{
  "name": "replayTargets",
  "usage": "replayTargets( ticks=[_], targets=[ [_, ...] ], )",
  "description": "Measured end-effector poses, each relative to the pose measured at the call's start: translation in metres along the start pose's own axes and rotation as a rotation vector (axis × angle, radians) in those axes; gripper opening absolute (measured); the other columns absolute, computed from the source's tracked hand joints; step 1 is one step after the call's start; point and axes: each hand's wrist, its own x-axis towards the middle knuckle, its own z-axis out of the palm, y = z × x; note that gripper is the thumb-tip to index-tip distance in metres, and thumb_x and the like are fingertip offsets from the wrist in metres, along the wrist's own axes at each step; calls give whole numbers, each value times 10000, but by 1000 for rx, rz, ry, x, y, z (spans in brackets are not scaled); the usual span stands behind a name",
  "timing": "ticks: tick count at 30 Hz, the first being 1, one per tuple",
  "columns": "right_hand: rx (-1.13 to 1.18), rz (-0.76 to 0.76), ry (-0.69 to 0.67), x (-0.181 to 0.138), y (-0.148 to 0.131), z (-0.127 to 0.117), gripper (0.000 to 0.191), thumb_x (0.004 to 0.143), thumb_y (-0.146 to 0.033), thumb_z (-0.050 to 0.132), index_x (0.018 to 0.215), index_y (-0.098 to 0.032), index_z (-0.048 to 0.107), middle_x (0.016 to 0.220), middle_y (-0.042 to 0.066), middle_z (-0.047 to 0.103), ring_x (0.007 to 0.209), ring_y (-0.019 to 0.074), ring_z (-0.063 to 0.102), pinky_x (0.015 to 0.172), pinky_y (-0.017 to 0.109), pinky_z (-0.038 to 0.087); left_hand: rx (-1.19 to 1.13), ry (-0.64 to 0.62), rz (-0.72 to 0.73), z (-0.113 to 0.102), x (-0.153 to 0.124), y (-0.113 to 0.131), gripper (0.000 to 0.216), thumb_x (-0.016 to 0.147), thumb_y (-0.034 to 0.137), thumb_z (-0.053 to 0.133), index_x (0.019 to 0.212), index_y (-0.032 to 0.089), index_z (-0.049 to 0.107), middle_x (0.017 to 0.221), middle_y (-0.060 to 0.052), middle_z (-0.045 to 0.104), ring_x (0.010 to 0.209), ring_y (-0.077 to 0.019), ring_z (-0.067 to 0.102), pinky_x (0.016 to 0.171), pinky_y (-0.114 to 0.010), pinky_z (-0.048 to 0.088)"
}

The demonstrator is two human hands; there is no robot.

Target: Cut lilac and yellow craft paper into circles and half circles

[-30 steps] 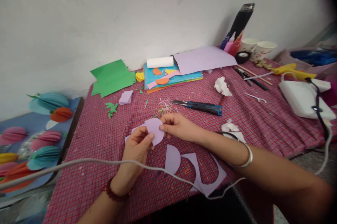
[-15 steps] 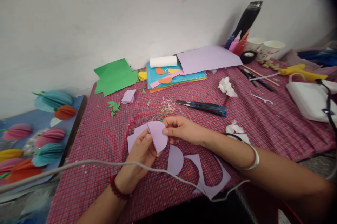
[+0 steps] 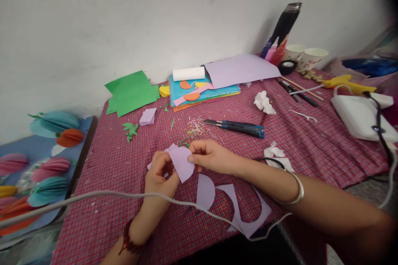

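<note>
Paper: lilac paper piece (image 3: 182,164), rounded, held just above the cloth, btw. both hands.
L hand (image 3: 160,173): fingers closed, pinching its left edge.
R hand (image 3: 207,157): thumb + forefinger pinch its right edge.
Done: cutting, I judge; a half-circle (image 3: 205,192) lies near, offcut sheet (image 3: 250,217) beside it.
Left: the held piece is not yet laid down.
Around: checked cloth (image 3: 118,182); cutter (image 3: 236,125) behind the hands.

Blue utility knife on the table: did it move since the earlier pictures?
No. The blue utility knife lies as before, its blade tip beside the paper shreds and its far end near the crumpled tissue.
</note>
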Motion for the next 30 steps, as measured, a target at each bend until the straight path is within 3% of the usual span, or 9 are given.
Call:
replayTargets(
  ticks=[2, 4, 10, 12, 14, 16, 18, 23, 30],
  targets=[
    [-46, 22, 9, 1, 0, 0, 163, 829, -125, 557, 686, -157, 486, 546, -72, 513, 470, 47, 487, 478, 175, 384, 7, -134, -30, -6, -1, 3, 79, 712, 239, 652, 688, 170, 621, 690, -9, 563, 677, -139, 516, 646, -261, 432],
    [-84, 63, 7, 0, -1, 1, 168, 833, -116, 548, 682, -156, 486, 535, -72, 505, 468, 49, 488, 476, 174, 391, -108, -222, -104, -10, -2, 3, 209, 769, 329, 556, 665, 159, 619, 591, -1, 496, 561, -122, 429, 528, -251, 366],
    [-154, 152, -66, -1, 0, 0, 104, 844, -135, 529, 746, -155, 502, 573, -61, 509, 463, 50, 478, 454, 175, 396, 28, -155, -307, -12, 1, -1, 234, 689, 369, 690, 667, 144, 631, 486, 48, 452, 417, -62, 298, 402, -211, 203],
    [-207, 79, -25, -2, 1, -1, 59, 836, -194, 567, 825, -156, 523, 656, -41, 538, 516, 62, 485, 485, 194, 407, 34, -154, -340, -12, 3, 0, 231, 669, 358, 711, 652, 141, 633, 465, 55, 440, 403, -54, 301, 395, -201, 200],
    [-323, -56, 85, -4, 1, -2, 160, 809, -252, 621, 920, -162, 549, 775, -10, 574, 602, 83, 492, 546, 221, 411, -11, -152, -349, -14, 3, 1, 235, 666, 353, 722, 629, 139, 631, 454, 56, 432, 398, -47, 306, 392, -191, 198],
    [-414, -177, 166, -5, 0, -3, 233, 796, -297, 647, 973, -168, 569, 854, 12, 587, 676, 103, 491, 601, 241, 402, -72, -156, -360, -15, 3, 3, 227, 653, 336, 743, 629, 136, 640, 464, 50, 453, 403, -42, 319, 391, -180, 203],
    [-352, -228, 141, -7, -1, -2, 258, 809, -355, 632, 973, -165, 569, 862, 20, 580, 716, 116, 495, 629, 252, 402, -149, -157, -372, -15, 2, 3, 235, 641, 328, 766, 610, 137, 631, 459, 52, 454, 404, -37, 330, 391, -168, 217],
    [18, -176, -128, -7, 0, 2, 288, 771, -381, 668, 861, -159, 508, 779, -14, 540, 694, 100, 506, 642, 246, 410, -247, -183, -350, -8, -3, 2, 228, 665, 332, 770, 625, 145, 646, 478, 37, 521, 380, -47, 405, 360, -164, 290],
    [34, -153, -130, -7, 2, 2, 183, 807, -287, 618, 776, -158, 492, 677, -37, 550, 592, 74, 485, 590, 225, 391, -291, -218, -256, -1, -8, 1, 136, 708, 256, 741, 758, 155, 665, 598, -2, 634, 483, -104, 552, 437, -209, 457]
  ],
)
